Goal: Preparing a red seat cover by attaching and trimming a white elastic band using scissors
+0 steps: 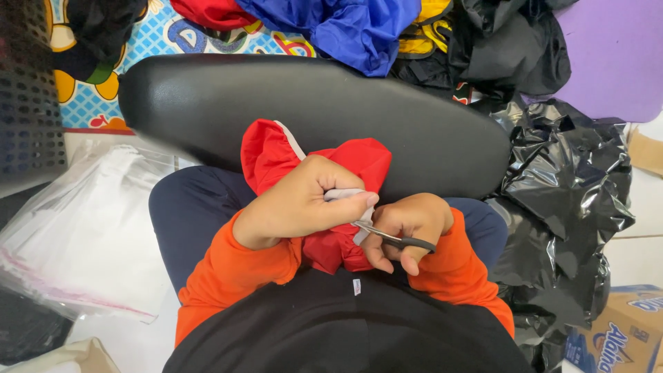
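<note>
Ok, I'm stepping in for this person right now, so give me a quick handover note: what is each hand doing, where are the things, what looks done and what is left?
Left hand: gripping the red garment on the lap, pinching its white tag.
Right hand: holding small scissors, blades at the tag.
Around: black padded seat ahead, clear plastic bags on the left, black bags on the right, a pile of garments beyond.
Done: garment gathered, tag pulled out.
Left: the tag is not yet off.
</note>
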